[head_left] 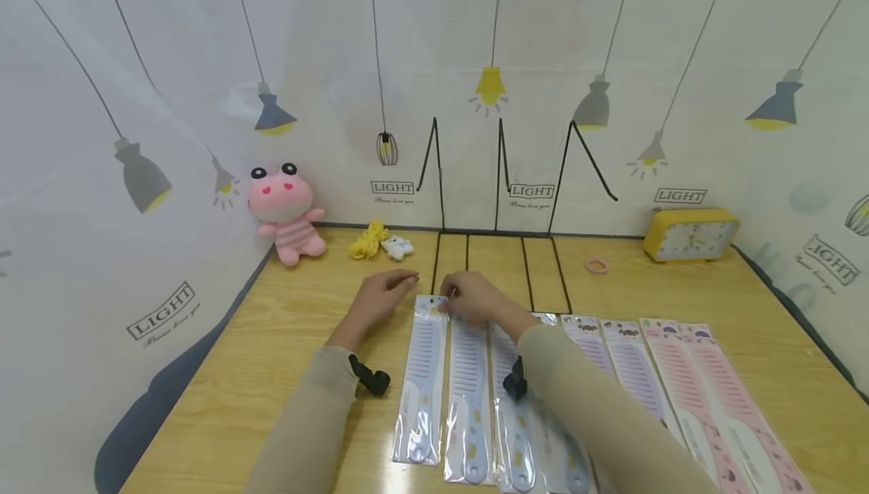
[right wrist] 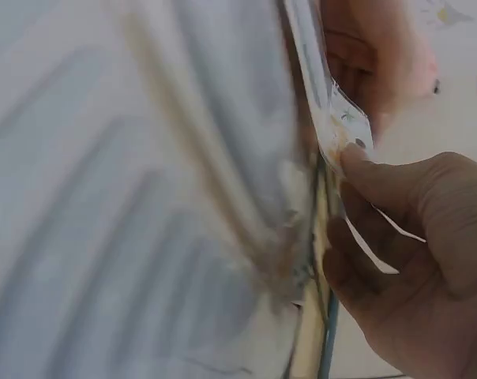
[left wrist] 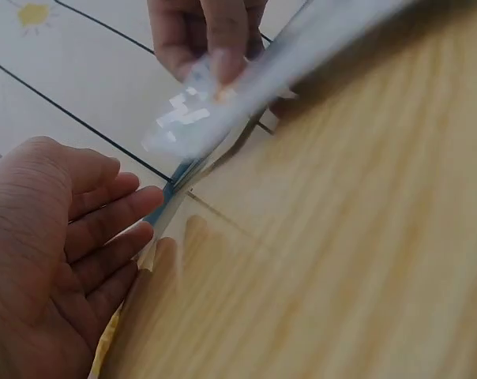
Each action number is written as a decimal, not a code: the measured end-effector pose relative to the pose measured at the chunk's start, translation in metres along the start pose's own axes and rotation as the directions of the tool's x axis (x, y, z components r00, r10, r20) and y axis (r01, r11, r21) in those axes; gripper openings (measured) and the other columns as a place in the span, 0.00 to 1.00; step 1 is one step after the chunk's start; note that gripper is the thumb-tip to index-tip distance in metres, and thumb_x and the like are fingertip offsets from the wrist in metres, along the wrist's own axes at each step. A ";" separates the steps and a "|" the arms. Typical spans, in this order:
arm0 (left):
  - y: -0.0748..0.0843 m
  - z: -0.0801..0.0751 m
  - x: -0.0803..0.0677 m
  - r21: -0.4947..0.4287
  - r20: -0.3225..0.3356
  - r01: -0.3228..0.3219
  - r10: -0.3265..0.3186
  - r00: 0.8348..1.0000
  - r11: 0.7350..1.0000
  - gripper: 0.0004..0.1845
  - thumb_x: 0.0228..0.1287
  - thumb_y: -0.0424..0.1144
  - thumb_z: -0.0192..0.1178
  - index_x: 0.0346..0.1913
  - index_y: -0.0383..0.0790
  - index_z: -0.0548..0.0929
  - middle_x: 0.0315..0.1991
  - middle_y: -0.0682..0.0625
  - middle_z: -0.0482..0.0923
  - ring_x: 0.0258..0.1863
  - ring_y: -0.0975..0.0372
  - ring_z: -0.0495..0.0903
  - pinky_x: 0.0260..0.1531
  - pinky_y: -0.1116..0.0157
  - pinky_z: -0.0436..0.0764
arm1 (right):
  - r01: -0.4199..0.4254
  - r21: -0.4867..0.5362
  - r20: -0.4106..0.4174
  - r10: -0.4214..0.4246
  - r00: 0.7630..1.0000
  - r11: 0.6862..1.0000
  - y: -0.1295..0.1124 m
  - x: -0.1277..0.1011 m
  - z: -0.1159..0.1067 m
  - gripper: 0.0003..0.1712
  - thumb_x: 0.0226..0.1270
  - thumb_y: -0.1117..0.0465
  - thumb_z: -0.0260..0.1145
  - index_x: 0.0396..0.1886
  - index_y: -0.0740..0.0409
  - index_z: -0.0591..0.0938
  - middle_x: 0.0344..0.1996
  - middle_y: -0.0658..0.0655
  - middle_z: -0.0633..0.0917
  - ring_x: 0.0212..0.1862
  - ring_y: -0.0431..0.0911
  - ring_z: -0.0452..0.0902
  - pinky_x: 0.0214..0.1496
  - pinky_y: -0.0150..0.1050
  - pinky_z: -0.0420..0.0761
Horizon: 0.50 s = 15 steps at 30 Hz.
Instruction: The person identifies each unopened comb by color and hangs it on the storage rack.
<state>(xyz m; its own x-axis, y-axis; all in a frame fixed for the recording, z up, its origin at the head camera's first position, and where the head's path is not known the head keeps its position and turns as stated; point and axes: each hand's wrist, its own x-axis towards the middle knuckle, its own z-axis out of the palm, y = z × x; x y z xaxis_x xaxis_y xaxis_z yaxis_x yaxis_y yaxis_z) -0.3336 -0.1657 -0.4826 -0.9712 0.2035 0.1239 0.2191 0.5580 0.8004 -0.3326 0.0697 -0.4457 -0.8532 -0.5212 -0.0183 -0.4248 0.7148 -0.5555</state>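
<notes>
A blue comb in a clear packet lies at the left end of a row of packaged combs. My right hand pinches the top end of this packet between thumb and fingers; in the right wrist view the thumb presses on its printed corner. The left wrist view shows that end raised off the wood. Just left of it, my left hand is held with fingers loosely extended and nothing in them. Further blue combs lie to the right, partly covered by my right forearm.
Purple combs and pink combs continue the row rightward. Along the back stand a pink plush toy, yellow yarn, a small white figure, a pink ring and a yellow clock.
</notes>
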 end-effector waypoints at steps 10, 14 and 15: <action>-0.008 0.007 0.001 0.073 0.065 -0.073 0.068 0.996 0.995 0.20 0.74 0.51 0.58 0.64 0.52 0.82 0.62 0.54 0.79 0.65 0.56 0.75 0.67 0.53 0.71 | 0.101 0.774 -0.171 0.054 0.984 0.625 -0.015 -0.032 -0.061 0.14 0.69 0.60 0.70 0.48 0.64 0.83 0.42 0.60 0.87 0.44 0.52 0.86 0.57 0.53 0.82; -0.003 0.015 0.001 0.132 0.104 -0.136 0.122 0.987 0.982 0.24 0.71 0.50 0.62 0.66 0.48 0.80 0.68 0.48 0.74 0.69 0.53 0.70 0.70 0.53 0.66 | 0.311 0.842 -0.363 0.037 0.931 0.441 -0.033 -0.044 -0.081 0.11 0.66 0.62 0.72 0.44 0.65 0.86 0.40 0.59 0.88 0.43 0.50 0.86 0.52 0.46 0.85; -0.002 0.018 0.001 0.157 0.106 -0.151 0.136 0.985 0.976 0.24 0.70 0.50 0.62 0.66 0.47 0.80 0.68 0.47 0.73 0.70 0.53 0.69 0.71 0.54 0.66 | 0.362 0.839 -0.411 0.037 0.911 0.407 -0.037 -0.047 -0.085 0.09 0.66 0.63 0.72 0.43 0.64 0.86 0.39 0.58 0.88 0.43 0.49 0.86 0.51 0.45 0.86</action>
<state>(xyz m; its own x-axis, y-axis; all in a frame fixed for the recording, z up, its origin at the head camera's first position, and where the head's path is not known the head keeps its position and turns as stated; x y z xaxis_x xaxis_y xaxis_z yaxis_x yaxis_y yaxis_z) -0.3331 -0.1520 -0.4943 -0.9170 0.3618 0.1683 0.3755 0.6399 0.6705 -0.3024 0.1072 -0.3537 -0.9172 -0.2565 0.3048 -0.2282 -0.2889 -0.9298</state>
